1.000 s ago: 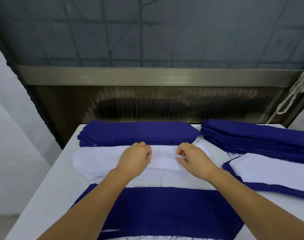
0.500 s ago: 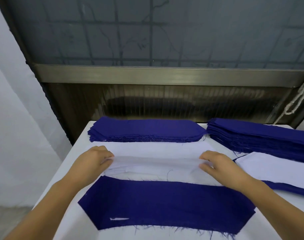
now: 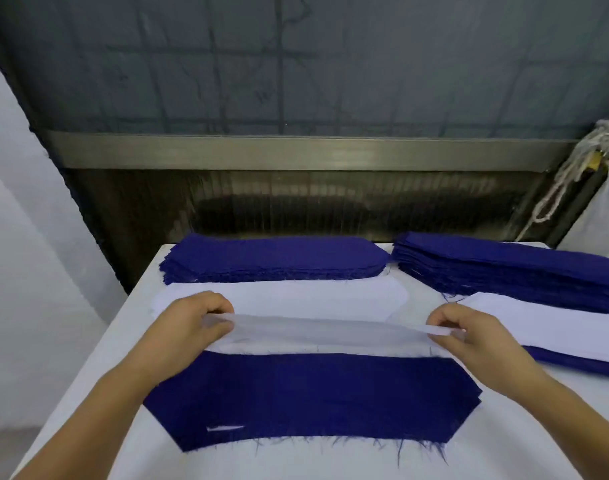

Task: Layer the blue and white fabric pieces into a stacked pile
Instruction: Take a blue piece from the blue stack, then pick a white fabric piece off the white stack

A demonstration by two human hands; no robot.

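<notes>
I pinch a thin, translucent white fabric piece [image 3: 316, 332] at its two ends, my left hand [image 3: 188, 327] curled round one end and my right hand [image 3: 469, 336] nipping the other between thumb and fingers, so it hangs taut and flat above the white table [image 3: 88, 368]. It sits between the stack of white fabric pieces [image 3: 296, 299] and the single dark blue hexagonal fabric piece [image 3: 313, 400] near me, probably its landing spot. A finished blue-and-white pile [image 3: 573, 341] lies to my right.
</notes>
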